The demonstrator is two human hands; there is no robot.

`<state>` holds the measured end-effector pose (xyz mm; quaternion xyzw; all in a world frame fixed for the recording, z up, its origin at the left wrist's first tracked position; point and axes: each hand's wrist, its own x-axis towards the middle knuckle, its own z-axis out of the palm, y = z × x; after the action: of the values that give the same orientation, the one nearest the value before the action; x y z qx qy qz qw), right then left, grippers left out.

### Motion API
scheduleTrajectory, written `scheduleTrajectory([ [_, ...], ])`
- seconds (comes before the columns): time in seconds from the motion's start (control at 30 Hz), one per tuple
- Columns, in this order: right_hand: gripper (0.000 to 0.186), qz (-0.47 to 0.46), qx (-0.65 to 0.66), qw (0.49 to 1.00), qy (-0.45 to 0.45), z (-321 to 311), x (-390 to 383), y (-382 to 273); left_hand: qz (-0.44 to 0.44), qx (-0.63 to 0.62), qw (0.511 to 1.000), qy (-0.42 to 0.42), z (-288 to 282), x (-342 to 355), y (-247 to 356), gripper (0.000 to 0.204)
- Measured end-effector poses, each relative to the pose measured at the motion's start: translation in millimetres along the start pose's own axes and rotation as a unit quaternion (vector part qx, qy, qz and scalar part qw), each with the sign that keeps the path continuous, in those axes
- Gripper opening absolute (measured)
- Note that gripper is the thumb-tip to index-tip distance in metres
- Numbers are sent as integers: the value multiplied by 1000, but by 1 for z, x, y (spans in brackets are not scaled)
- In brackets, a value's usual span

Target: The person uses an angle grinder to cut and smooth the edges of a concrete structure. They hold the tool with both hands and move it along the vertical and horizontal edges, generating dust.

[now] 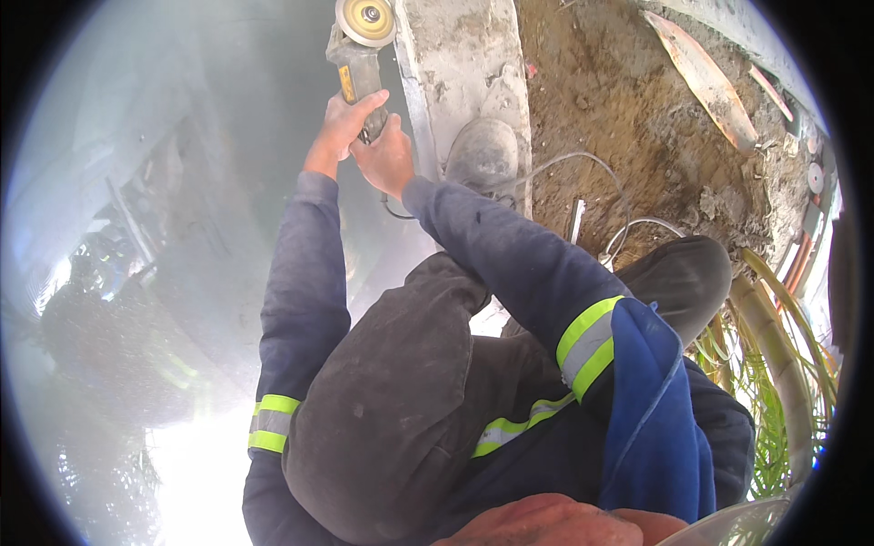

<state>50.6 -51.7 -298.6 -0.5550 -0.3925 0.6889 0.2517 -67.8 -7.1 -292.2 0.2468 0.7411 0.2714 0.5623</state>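
Note:
An angle grinder [360,71] with a round yellowish disc points away from me at the top of the view, beside the edge of a concrete ledge [460,59]. My left hand [346,126] is closed round its body, thumb laid across the top. Just nearer to me, my right hand [386,156] grips the rear handle, where the fingers are partly hidden. A dark cord [393,212] hangs below the right hand. The disc looks sharp-edged against the ledge's side, but I cannot tell whether they touch.
One dusty boot [483,155] rests on the ledge. Pale dust haze covers the left side. On the right lie bare soil [601,82], a worn plank [706,77] and a pale cable [583,156]. Green plants [769,400] stand at the lower right.

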Motion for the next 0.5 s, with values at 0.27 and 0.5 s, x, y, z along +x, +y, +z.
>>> scheduleTrajectory([
  [0.27, 57, 16, 14, 1000, 3, -2, 14, -10, 9, 11, 1000, -18, 2, 10, 14, 55],
  [0.5, 53, 2, 11, 1000, 25, 3, 22, -10, 4, 20, 999, -29, -2, 19, 22, 54],
])
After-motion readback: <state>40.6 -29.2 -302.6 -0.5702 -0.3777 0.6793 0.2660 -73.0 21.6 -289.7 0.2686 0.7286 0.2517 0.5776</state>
